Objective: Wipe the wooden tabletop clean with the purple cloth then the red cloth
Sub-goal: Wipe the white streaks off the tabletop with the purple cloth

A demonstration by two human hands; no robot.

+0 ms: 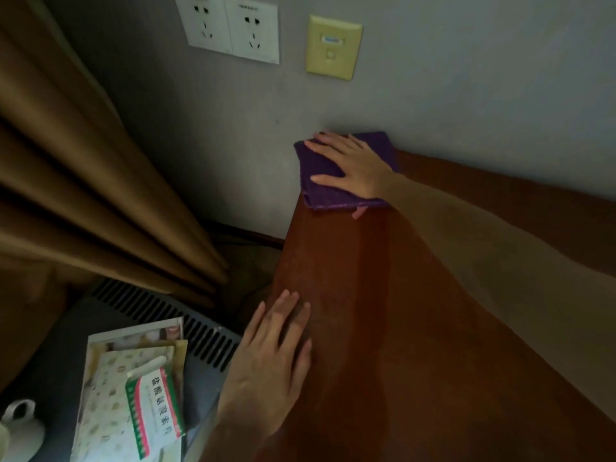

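Observation:
The folded purple cloth [321, 165] lies on the far left corner of the wooden tabletop [383, 311], right against the wall. My right hand [353, 165] presses flat on top of it with the fingers spread and pointing left. Resting flat at the near left edge of the tabletop is my left hand [270, 355], fingers straight and holding nothing. A small pink tag sticks out from under the cloth's near edge. No red cloth is in view.
A grey wall with two white sockets [233, 26] and a yellow plate [333, 46] stands behind the table. Brown curtains [83, 181] hang at the left. Below left, a grey vented unit [200, 345] carries paper packets, a medicine box [155, 415] and a white cup [20, 431].

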